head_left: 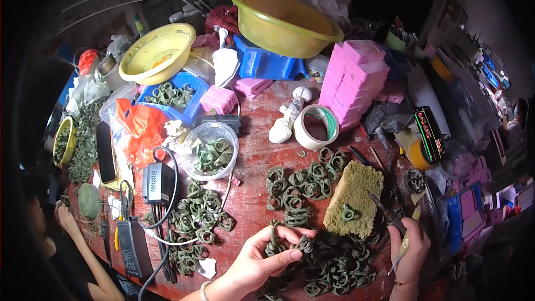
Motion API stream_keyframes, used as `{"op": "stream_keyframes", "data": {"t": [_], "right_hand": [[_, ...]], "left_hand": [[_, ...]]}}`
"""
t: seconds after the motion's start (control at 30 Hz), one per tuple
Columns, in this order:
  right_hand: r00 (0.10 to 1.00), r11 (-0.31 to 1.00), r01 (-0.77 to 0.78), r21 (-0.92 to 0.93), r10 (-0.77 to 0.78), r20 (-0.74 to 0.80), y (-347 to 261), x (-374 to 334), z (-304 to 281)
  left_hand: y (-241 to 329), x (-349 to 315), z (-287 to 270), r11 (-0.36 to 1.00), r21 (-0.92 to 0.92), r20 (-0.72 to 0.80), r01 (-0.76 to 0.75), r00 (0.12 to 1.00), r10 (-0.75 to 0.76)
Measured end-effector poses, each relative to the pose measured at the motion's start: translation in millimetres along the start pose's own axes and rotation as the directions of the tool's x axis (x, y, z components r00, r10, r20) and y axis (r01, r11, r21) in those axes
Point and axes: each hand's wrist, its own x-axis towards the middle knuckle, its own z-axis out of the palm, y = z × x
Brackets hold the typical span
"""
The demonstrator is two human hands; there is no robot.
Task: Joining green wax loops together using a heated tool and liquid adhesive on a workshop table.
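My left hand [267, 259] is closed, pinching a dark green ring [304, 244] between thumb and fingers. Another green ring [272, 238] is at its fingers; whether it is gripped too is unclear. My right hand [411, 248] is wrapped round a dark pen-like tool [387, 212], its thin tip over a yellow-green sponge block [359, 181]. A slim tool with a yellowish handle [405, 239] is in the same hand, pointing down. One green ring [349, 213] sits on the sponge. Grouped green rings [312, 181] lie beyond my left hand, and a heap [340, 267] lies between my hands.
More rings [200, 212] lie left, beside a black power box [157, 183] with cables. A clear tub [231, 161] holds green pieces. Behind are a tape roll [304, 134], stacked pink boxes [351, 83] and yellow basins [284, 28]. Another person's hand [67, 217] is at far left.
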Motion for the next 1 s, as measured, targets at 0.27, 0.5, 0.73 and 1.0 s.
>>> {"op": "stream_keyframes", "data": {"t": [0.27, 0.5, 0.73, 1.0], "right_hand": [[0.955, 0.956, 0.291, 0.047, -0.288, -0.068, -38.1, -19.5, -7.5], [0.962, 0.867, 0.216, 0.448, -0.268, 0.056, -51.9, -9.0, 0.1], [0.962, 0.863, 0.185, 0.47, -0.257, 0.092, -53.1, -8.7, 1.6], [0.95, 0.888, 0.204, 0.413, -0.282, 0.136, -52.8, -9.3, 2.0]], "left_hand": [[-0.4, 0.0, -0.9, 0.999, 0.014, 0.01, -0.032, 0.999, 0.031], [-2.0, 1.4, -2.2, 0.991, -0.129, 0.053, 0.041, 0.998, -0.034], [0.3, 1.0, -0.5, 0.981, -0.18, 0.08, 0.072, 0.995, -0.059], [2.1, 0.0, 1.6, 0.974, -0.204, 0.076, 0.095, 0.994, -0.081]]}}
